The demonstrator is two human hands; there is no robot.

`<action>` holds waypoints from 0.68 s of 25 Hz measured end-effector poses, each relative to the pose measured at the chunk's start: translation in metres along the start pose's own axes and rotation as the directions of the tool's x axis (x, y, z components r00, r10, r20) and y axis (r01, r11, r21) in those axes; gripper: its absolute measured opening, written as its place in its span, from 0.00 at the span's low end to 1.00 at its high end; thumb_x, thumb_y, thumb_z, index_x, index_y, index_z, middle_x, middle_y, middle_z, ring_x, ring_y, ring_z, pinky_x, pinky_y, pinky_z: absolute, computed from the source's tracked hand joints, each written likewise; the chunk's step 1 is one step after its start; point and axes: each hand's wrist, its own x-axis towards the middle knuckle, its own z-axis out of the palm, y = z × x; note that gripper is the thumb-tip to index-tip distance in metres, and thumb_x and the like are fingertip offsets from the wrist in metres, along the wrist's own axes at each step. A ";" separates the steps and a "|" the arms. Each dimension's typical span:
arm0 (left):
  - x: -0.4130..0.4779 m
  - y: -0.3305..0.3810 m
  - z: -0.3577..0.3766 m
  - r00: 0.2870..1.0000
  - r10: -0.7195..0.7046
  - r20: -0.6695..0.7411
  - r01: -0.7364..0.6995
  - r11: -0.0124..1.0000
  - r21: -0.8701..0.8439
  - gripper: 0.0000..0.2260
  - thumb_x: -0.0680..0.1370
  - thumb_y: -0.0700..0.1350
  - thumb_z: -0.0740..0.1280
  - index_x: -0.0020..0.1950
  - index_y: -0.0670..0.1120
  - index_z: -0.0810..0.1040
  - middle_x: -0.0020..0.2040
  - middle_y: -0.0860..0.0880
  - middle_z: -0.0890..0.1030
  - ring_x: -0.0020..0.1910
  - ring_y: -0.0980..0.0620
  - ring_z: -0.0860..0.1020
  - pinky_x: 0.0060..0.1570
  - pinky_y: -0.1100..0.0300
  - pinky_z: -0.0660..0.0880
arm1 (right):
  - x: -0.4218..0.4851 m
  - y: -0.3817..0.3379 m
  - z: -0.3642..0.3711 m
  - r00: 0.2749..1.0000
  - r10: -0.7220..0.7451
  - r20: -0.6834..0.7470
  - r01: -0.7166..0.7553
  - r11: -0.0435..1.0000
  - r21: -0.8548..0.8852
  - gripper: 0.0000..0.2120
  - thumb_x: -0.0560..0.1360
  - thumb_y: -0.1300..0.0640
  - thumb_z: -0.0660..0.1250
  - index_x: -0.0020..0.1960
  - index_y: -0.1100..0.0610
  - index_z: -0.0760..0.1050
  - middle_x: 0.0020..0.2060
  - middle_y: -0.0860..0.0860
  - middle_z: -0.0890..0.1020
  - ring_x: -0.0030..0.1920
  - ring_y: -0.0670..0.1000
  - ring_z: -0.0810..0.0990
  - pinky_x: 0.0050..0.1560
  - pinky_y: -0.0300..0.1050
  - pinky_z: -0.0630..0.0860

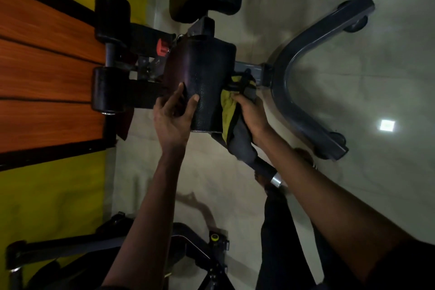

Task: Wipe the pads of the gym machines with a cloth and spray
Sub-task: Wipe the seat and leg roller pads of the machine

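one risk: the cloth [227, 106] squeezed in the right grip [249, 113] could snag on the metal frame [266, 70] while the left grip [174, 115] holds the black pad [202, 66].

Both flanks of the pad [200, 77] are taken: the left hand [171, 117] grips its near left edge, and the right hand [250, 113] holds a cloth [227, 113] against its right edge. Left of the pad, two rollers [108, 89] fill the way to the wall [47, 66]. To the right, open floor [341, 82] lies inside the curved base tube [289, 77]. A bar [266, 169] crosses under the right wrist.
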 end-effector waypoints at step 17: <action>-0.010 -0.027 0.008 0.991 -0.004 -0.135 -0.023 0.980 -0.196 0.20 0.77 0.60 0.70 0.65 0.52 0.81 0.59 0.51 0.78 0.57 0.56 0.78 0.56 0.56 0.79 | -0.029 0.016 0.015 0.902 -0.432 0.008 0.370 0.762 -0.532 0.20 0.78 0.52 0.71 0.68 0.57 0.76 0.56 0.41 0.80 0.54 0.35 0.78 0.56 0.35 0.77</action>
